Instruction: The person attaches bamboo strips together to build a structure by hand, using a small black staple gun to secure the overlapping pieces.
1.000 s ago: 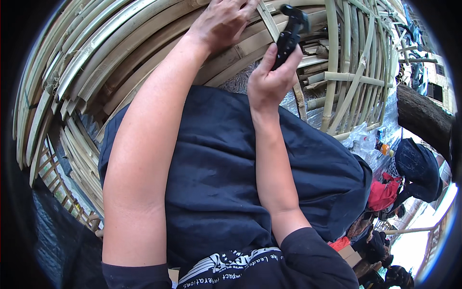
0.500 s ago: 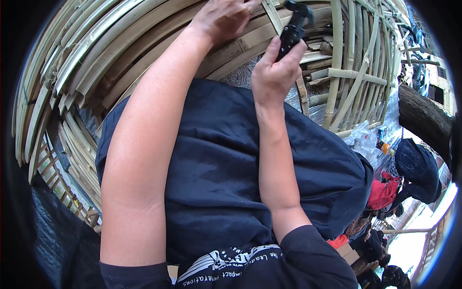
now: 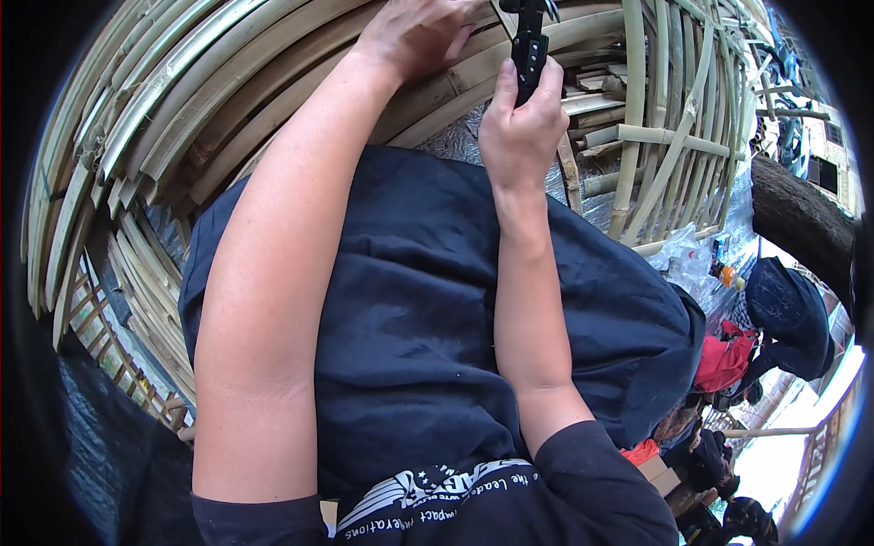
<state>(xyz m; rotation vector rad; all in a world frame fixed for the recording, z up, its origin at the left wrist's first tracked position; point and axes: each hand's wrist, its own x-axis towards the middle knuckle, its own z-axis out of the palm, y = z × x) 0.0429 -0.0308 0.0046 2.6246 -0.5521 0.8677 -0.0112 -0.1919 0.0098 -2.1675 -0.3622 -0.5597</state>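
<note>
My right hand [image 3: 522, 127] is wrapped round the dark handle of a small black hammer [image 3: 529, 56], thumb laid along its side. Bright rivets or holes dot that handle, and the curved head reaches the top edge of the view. To its left, my left hand [image 3: 419, 35] is bent over the long split bamboo strips [image 3: 364, 77], fingers drawn together. Its fingertips run close to the upper edge, so whatever they pinch is hidden. A narrow bamboo slat [image 3: 506, 20] crosses the strips between my two hands.
Dark cloth [image 3: 414, 273] covers my lap. A bamboo lattice [image 3: 674, 127] rises at the right, near a thick log [image 3: 797, 214]. Clear plastic bags [image 3: 683, 255], a red cloth [image 3: 726, 357] and a dark bag [image 3: 790, 314] lie at the right. More bamboo strips [image 3: 150, 291] are at the left.
The hammer has swung to the left and stands more upright in my right hand, its head closer to the slat. My left hand stays almost in place.
</note>
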